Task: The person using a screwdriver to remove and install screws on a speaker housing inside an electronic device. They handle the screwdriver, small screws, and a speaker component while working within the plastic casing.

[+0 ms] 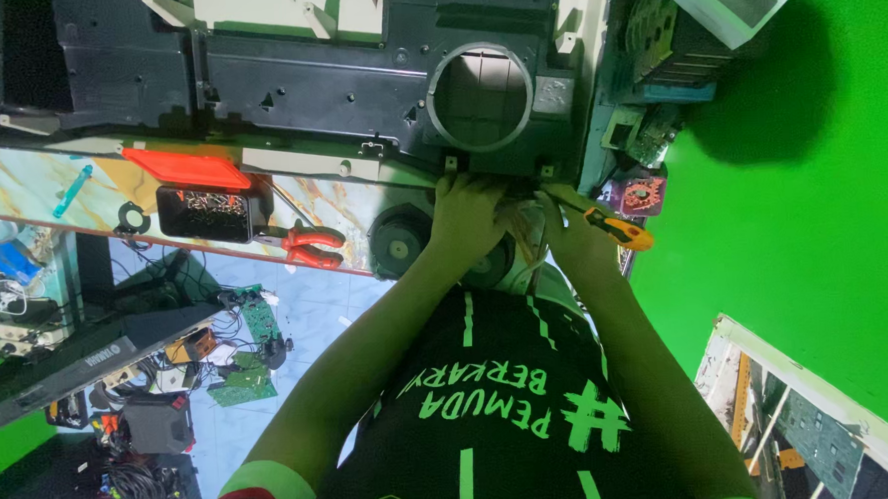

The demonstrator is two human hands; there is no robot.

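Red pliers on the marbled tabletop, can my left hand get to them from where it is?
Probably yes. The red pliers lie uncovered near the tabletop edge, beside the left hand, which rests on the dark panel; only a round black speaker sits between.

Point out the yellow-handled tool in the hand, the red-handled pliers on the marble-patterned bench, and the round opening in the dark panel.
Yellow-handled tool point(618, 230), head view, on its yellow grip.
Red-handled pliers point(309, 245), head view, on the handles.
Round opening point(480, 96), head view, at its centre.
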